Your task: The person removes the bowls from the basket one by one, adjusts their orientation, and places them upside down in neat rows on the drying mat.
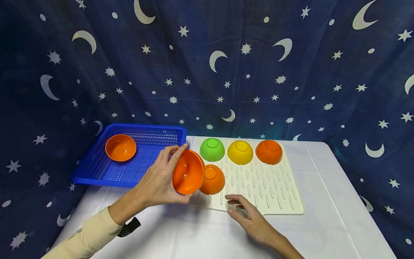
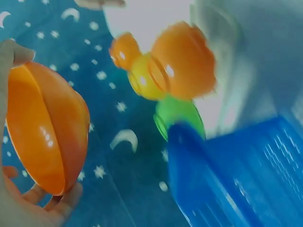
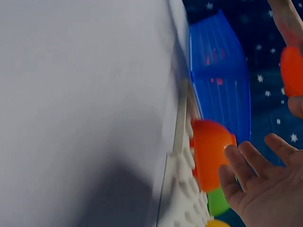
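My left hand (image 1: 161, 176) grips an orange bowl (image 1: 188, 172) by its rim, thumb below and fingers above, with the bowl tilted on its side in the air. In the left wrist view that bowl (image 2: 52, 127) shows its hollow side toward the palm. My right hand (image 1: 252, 219) hovers near the front edge of the white drying mat (image 1: 268, 194), its fingers loosely bent and holding nothing. Upside down on the mat sit a green bowl (image 1: 212, 149), a yellow bowl (image 1: 240, 152), a darker orange bowl (image 1: 269, 151) and, nearer me, another orange bowl (image 1: 213, 180).
At the left stands a blue basket (image 1: 155, 129) with slotted walls. One orange bowl (image 1: 120, 148) lies upright inside it. A white cloth (image 1: 326, 187) covers the table, and a dark blue curtain (image 1: 200, 64) with moons and stars hangs behind.
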Demonstrator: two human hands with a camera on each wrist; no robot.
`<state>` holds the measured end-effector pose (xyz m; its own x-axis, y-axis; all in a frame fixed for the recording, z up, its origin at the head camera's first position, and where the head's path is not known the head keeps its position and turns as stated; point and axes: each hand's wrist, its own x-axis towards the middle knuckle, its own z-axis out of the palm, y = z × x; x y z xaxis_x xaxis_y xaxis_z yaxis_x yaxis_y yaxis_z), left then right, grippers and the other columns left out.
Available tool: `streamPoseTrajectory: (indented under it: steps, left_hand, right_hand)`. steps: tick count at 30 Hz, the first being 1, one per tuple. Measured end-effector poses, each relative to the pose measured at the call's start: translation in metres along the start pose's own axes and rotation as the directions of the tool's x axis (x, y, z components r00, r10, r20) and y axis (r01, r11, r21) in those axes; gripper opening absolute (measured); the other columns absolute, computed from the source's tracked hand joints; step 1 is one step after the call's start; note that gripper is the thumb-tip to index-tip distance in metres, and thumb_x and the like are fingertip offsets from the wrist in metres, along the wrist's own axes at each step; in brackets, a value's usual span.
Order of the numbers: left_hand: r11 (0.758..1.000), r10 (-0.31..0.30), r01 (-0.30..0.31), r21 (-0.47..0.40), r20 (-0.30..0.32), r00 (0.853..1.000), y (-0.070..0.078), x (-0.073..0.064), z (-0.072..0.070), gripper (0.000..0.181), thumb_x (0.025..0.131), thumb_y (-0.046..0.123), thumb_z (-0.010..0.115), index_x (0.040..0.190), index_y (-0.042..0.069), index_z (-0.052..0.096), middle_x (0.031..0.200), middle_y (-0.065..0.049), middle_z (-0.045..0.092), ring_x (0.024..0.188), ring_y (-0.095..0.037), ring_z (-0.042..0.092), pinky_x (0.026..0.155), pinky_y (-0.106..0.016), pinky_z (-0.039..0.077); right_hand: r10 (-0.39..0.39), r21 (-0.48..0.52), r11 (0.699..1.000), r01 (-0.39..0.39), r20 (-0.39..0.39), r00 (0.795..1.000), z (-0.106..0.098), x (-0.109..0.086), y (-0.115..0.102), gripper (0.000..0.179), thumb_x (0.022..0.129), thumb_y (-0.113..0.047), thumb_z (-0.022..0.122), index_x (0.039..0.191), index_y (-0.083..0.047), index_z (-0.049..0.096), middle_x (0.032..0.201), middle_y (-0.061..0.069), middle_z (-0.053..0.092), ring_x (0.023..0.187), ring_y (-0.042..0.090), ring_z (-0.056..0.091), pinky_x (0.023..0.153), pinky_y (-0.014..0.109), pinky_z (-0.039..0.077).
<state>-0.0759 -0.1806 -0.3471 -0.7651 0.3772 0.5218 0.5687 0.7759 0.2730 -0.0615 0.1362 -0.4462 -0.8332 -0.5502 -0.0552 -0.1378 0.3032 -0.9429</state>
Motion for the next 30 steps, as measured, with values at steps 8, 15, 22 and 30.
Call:
streamPoseTrajectory:
  steps: [8,15,22,30]
  left_hand:
    - [0.993,0.005,0.002,-0.115,0.062,0.998,0.025,-0.005,0.035,0.113,0.051,0.051,0.091,0.151,0.024,0.044,0.138,-0.018,0.037,0.118,-0.034,0.052,0.086,-0.046,0.056]
    - [0.963,-0.095,0.105,-0.247,0.055,0.994,0.036,-0.019,0.066,0.113,0.044,0.036,0.097,0.143,0.017,0.046,0.137,-0.014,0.039,0.117,-0.031,0.054,0.090,-0.047,0.054]
    - [0.984,-0.063,0.059,-0.171,-0.019,0.998,0.036,-0.026,0.082,0.108,0.050,0.042,0.094,0.144,0.017,0.046,0.141,-0.019,0.042,0.111,-0.035,0.060,0.088,-0.047,0.055]
    - [0.999,-0.015,0.011,-0.053,-0.074,0.997,0.039,-0.027,0.097,0.100,0.059,0.061,0.090,0.139,0.017,0.051,0.138,-0.019,0.047,0.123,-0.033,0.046,0.093,-0.049,0.046]
  right_hand:
    - [-0.122,0.160,0.982,0.098,0.144,0.982,0.026,0.021,0.003,0.052,0.106,-0.009,0.048,0.155,-0.012,0.031,0.150,0.011,0.047,0.135,0.030,0.047,0.108,0.042,0.041]
    - [-0.169,0.448,0.890,0.082,0.157,0.973,0.041,0.032,0.005,0.068,0.103,-0.002,0.048,0.159,0.005,0.008,0.158,0.028,0.029,0.141,0.023,0.042,0.110,0.033,0.039]
    - [-0.116,0.617,0.787,0.007,0.138,0.984,0.043,0.035,0.003,0.074,0.096,0.004,0.047,0.157,0.009,0.005,0.162,0.029,0.018,0.145,0.020,0.034,0.111,0.032,0.035]
    - [-0.077,0.628,0.778,0.006,0.085,0.993,0.038,0.031,0.006,0.076,0.091,0.007,0.042,0.157,0.009,0.004,0.161,0.030,0.015,0.143,0.021,0.033,0.110,0.030,0.036]
